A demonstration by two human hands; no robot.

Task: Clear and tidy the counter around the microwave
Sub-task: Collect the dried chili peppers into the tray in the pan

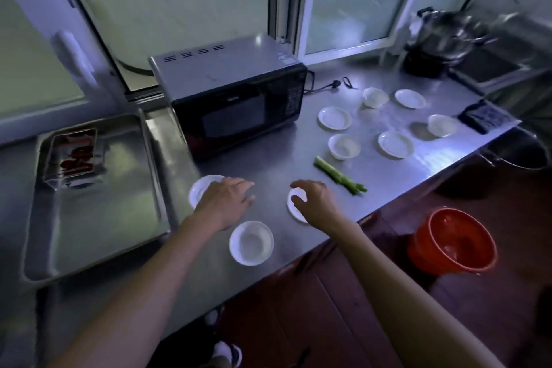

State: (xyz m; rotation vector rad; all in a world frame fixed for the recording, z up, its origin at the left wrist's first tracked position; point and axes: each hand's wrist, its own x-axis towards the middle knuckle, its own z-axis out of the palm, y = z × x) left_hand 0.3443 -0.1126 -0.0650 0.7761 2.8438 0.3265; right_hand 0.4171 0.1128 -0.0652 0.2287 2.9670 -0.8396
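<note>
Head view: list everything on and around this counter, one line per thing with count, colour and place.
microwave: one, black and silver, back of the counter.
white dishes: nine, white; six right of the microwave, e.g., three at the near edge, e.g..
green stalks: one bunch, green, mid-counter beside the right hand.
metal tray: one, silver, left of the microwave.
clear box: one, red contents, in the tray.
pots: silver, blurred, far right on a cooktop.
dark flat object: one, right counter edge.
red basin: one, on the floor.
left hand: over a near plate.
right hand: fingers curled on a small plate.
</note>
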